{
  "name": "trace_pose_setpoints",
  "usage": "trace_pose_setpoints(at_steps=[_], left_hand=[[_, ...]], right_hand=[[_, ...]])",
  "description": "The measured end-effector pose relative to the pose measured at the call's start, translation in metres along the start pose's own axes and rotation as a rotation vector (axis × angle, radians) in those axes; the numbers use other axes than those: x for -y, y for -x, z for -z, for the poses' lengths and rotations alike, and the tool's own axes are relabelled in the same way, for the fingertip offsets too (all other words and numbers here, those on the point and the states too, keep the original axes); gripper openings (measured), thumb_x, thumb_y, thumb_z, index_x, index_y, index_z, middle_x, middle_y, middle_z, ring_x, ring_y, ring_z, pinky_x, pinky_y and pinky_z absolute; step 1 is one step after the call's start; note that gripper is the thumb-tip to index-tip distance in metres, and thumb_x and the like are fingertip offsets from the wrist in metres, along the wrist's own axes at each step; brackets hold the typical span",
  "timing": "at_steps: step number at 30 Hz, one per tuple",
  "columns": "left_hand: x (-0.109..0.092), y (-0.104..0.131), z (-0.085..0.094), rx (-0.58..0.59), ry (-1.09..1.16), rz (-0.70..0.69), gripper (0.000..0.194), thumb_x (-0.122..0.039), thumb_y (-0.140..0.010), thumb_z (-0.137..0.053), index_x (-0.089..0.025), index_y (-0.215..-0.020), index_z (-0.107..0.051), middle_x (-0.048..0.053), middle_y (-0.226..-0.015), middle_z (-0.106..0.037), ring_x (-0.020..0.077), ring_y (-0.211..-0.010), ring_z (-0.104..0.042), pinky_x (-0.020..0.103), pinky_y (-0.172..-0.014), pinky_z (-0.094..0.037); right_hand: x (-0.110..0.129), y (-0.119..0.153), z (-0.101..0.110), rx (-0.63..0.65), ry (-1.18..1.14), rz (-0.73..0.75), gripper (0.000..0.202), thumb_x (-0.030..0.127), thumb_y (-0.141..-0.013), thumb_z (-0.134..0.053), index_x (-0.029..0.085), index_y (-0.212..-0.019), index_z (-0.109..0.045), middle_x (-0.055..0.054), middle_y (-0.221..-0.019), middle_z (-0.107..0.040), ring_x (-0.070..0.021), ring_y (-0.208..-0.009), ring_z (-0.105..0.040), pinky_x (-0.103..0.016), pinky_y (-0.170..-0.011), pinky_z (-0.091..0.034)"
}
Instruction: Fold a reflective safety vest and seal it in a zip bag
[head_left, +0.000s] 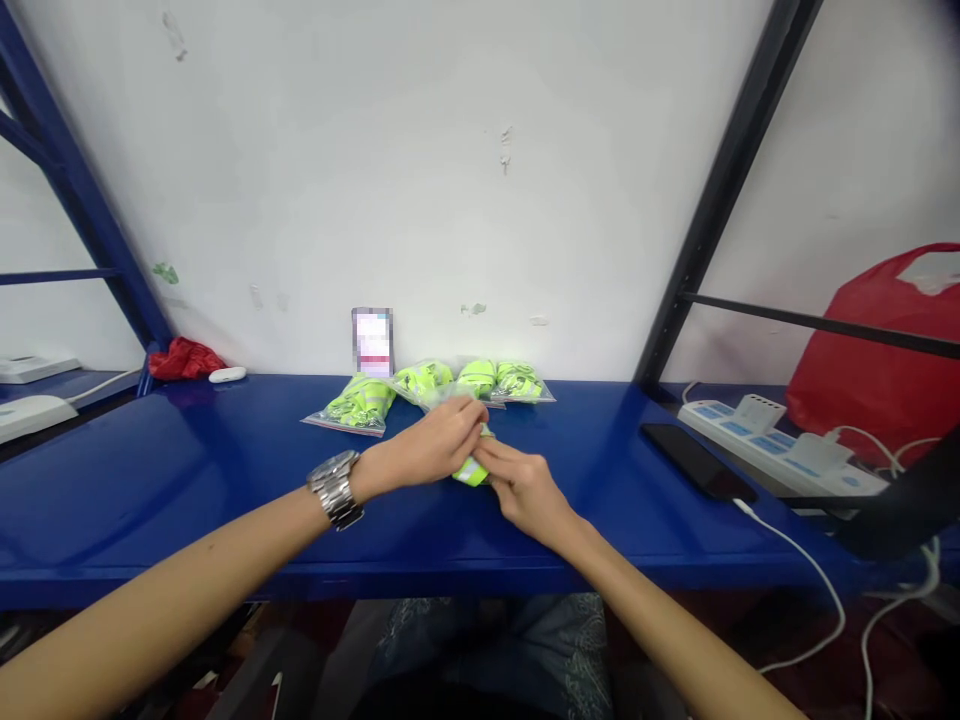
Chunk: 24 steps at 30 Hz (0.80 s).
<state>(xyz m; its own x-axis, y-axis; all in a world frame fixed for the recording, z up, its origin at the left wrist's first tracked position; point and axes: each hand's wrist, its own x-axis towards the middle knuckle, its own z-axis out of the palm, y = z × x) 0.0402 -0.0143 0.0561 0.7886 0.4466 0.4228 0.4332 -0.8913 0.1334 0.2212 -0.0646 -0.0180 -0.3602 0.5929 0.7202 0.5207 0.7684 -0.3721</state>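
Note:
Between my two hands is a folded bundle of neon-yellow fabric with a pale reflective stripe (471, 472), partly hidden by my fingers. My left hand (442, 440), with a metal watch on its wrist, is closed over the upper left side of the bundle, with some clear plastic showing above the fingers. My right hand (525, 488) pinches the bundle from the right. Behind them, several clear zip bags with yellow fabric inside lie near the wall, one bag (361, 402) farther left and another bag (519, 380) at the right end.
A lit phone (373, 342) leans on the wall. On the blue table (187, 480) lie a red cloth (185, 359) and a white case (227, 375) at back left. At right are a dark phone (697, 462) with a cable, a power strip (780, 445) and a red bag (877, 350).

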Motion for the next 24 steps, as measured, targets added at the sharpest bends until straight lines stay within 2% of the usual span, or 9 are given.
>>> trace_pose_setpoints(at_steps=[2, 3, 6, 8, 10, 13, 17, 24], left_hand=[[-0.002, 0.018, -0.003, -0.173, 0.003, 0.085, 0.022, -0.024, -0.1, -0.029, -0.016, -0.1, -0.049, 0.009, -0.097, -0.055, 0.0196, -0.088, -0.052, 0.035, -0.079, -0.042], [-0.003, 0.027, -0.005, -0.21, 0.016, 0.144, 0.02, -0.025, -0.1, -0.03, -0.017, -0.098, -0.048, 0.007, -0.095, -0.054, 0.0193, -0.086, -0.052, 0.035, -0.078, -0.042], [-0.005, 0.046, -0.02, -0.139, 0.087, 0.275, 0.021, -0.031, -0.101, -0.034, -0.019, -0.089, -0.047, 0.004, -0.086, -0.053, 0.0183, -0.078, -0.052, 0.035, -0.073, -0.042], [-0.008, 0.05, -0.034, -0.099, 0.125, 0.316, 0.022, -0.034, -0.1, -0.036, -0.019, -0.088, -0.047, 0.003, -0.086, -0.053, 0.0186, -0.079, -0.053, 0.035, -0.073, -0.042], [-0.012, 0.046, -0.049, -0.134, 0.143, 0.327, 0.022, -0.035, -0.1, -0.037, -0.02, -0.089, -0.046, 0.004, -0.088, -0.054, 0.0192, -0.081, -0.054, 0.036, -0.074, -0.043], [-0.022, 0.036, -0.062, -0.214, 0.127, 0.321, 0.02, -0.034, -0.101, -0.034, -0.02, -0.089, -0.043, 0.004, -0.09, -0.054, 0.0193, -0.081, -0.054, 0.035, -0.074, -0.044], [-0.027, 0.028, -0.065, -0.23, 0.081, 0.312, 0.018, -0.03, -0.101, -0.03, -0.02, -0.089, -0.04, 0.005, -0.091, -0.053, 0.0196, -0.081, -0.054, 0.035, -0.072, -0.046], [-0.015, 0.026, -0.072, -0.151, -0.001, 0.275, 0.01, -0.019, -0.097, -0.032, -0.02, -0.09, -0.039, 0.006, -0.092, -0.052, 0.0201, -0.082, -0.054, 0.035, -0.074, -0.047]], right_hand=[[-0.004, -0.004, 0.003, -0.166, -0.211, -0.283, 0.044, 0.007, -0.079, -0.056, 0.02, -0.118, -0.071, -0.007, -0.124, -0.068, -0.0261, -0.119, -0.062, -0.043, -0.106, -0.046], [-0.005, -0.006, 0.004, -0.261, -0.338, -0.419, 0.04, 0.011, -0.076, -0.062, 0.02, -0.114, -0.073, -0.007, -0.12, -0.07, -0.0282, -0.115, -0.064, -0.045, -0.104, -0.047], [-0.005, -0.011, 0.004, -0.546, -0.785, -0.752, 0.039, 0.021, -0.064, -0.078, 0.018, -0.103, -0.076, -0.009, -0.108, -0.075, -0.0308, -0.099, -0.07, -0.047, -0.09, -0.055], [0.001, -0.014, 0.005, -0.706, -1.013, -0.891, 0.041, 0.019, -0.056, -0.082, 0.015, -0.097, -0.076, -0.01, -0.099, -0.076, -0.0283, -0.086, -0.072, -0.044, -0.078, -0.058], [0.008, -0.016, 0.005, -0.8, -1.128, -0.976, 0.038, 0.015, -0.053, -0.083, 0.013, -0.091, -0.074, -0.009, -0.087, -0.076, -0.0242, -0.076, -0.071, -0.039, -0.07, -0.059], [0.019, -0.015, 0.006, -0.866, -1.198, -1.043, 0.028, 0.014, -0.058, -0.079, 0.013, -0.084, -0.07, -0.005, -0.077, -0.074, -0.0194, -0.068, -0.069, -0.034, -0.063, -0.059], [0.024, -0.011, 0.005, -0.877, -1.211, -1.104, 0.016, 0.018, -0.066, -0.072, 0.016, -0.079, -0.064, -0.004, -0.077, -0.072, -0.0183, -0.067, -0.068, -0.032, -0.061, -0.06], [0.028, -0.006, 0.004, -0.758, -1.126, -1.064, 0.034, 0.018, -0.056, -0.083, 0.016, -0.082, -0.06, -0.002, -0.075, -0.07, -0.017, -0.069, -0.068, -0.029, -0.063, -0.06]])
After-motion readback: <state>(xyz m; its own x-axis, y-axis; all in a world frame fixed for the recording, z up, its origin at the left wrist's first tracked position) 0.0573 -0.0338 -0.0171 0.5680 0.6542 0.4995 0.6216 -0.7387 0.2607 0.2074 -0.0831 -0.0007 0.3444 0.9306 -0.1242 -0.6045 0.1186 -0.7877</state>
